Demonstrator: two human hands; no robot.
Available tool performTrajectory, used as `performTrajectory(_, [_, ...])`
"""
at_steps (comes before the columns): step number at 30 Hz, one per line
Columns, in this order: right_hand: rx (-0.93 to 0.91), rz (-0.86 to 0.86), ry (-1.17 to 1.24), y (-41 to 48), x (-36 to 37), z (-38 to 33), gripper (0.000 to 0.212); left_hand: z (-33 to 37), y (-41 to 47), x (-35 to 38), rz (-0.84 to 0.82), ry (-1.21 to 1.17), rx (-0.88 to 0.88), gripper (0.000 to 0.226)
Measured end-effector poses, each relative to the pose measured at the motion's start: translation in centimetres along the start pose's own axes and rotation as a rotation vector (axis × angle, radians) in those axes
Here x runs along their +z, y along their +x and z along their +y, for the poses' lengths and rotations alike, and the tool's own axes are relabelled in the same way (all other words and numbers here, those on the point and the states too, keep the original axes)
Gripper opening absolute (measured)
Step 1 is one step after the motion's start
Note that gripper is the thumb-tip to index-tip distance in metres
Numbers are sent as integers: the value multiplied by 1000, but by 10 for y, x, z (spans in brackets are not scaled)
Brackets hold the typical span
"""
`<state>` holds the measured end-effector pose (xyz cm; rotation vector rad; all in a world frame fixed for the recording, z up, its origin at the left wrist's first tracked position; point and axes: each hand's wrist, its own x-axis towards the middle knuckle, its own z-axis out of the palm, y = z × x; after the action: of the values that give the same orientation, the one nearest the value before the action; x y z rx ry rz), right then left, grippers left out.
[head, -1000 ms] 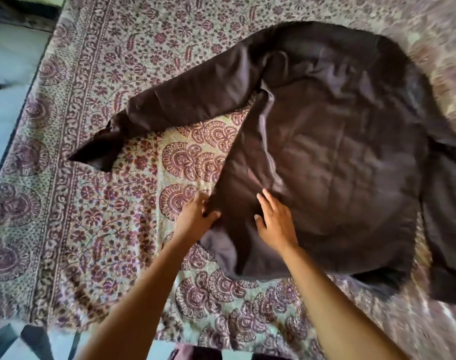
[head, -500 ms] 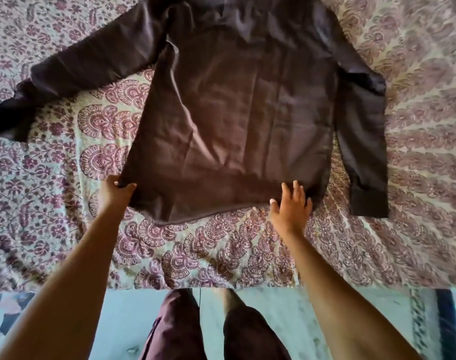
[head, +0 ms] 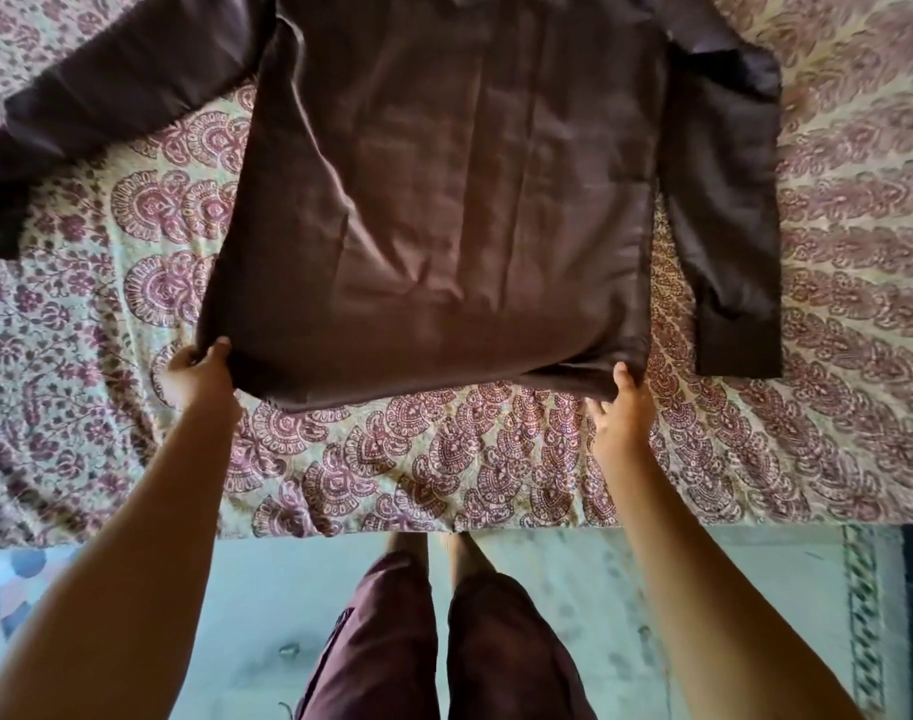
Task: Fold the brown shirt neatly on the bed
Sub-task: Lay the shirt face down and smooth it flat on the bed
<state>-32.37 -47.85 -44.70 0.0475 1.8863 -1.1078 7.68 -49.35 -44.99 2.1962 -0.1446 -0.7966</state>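
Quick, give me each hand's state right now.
Left hand: closed, gripping the brown shirt at its near left hem corner.
Right hand: closed, pinching the near right hem corner.

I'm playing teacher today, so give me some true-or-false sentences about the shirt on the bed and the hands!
1. The left hand and the right hand each grip a bottom corner of the shirt. True.
2. The shirt is folded into a small square. False: it lies spread out.
3. One sleeve stretches out sideways. True.
4. The bed has a plain white sheet. False: the cover has a maroon pattern.
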Motion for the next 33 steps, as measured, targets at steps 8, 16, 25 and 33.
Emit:
performTrajectory(8, [-58,214,-55,-3,-5,6,23,-8,24,-12,-154,50,-48,19])
performTrajectory(16, [254,-182,5,-35,1,45,19,-26,-8,-17,-455,-108,-227,9])
performTrajectory(25, [-41,-101,-332,-32,-9,51,14,-49,-15,-21,-316,143,-19,28])
performTrajectory(33, [-230,-90,-906,-48,-16,67,44,-61,-25,-28,-168,657,199,32])
